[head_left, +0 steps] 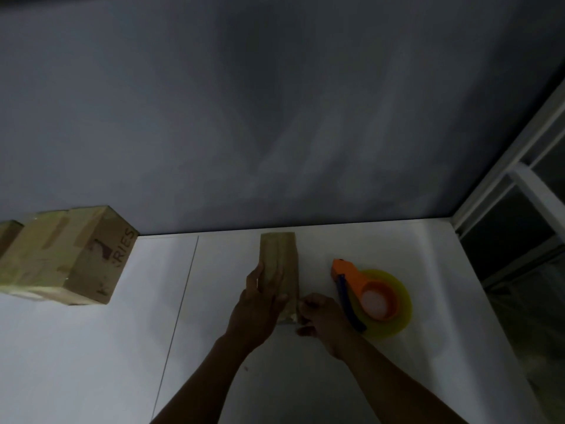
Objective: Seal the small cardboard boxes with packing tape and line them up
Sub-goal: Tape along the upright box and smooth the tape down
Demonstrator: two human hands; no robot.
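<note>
Our left hand (pixel 260 302) lies flat, fingers straight, on the box (pixel 286 255); our right hand (pixel 321 319) curls at its near corner, grip unclear, beside the tape dispenser (pixel 371 296).

Light: dim, underexposed overall; white table (pixel 91 347) is left brightest.
Shadows: soft, blotchy patches are cast on far wall (pixel 275 117).
Detail: left hand (pixel 263 304) & right hand (pixel 319 319) are rendered dark, fingers hard to separate.
Blur: slight softness throughout.
Distortion: window frame (pixel 501 160) at right is slanted by w-angle lens.
</note>
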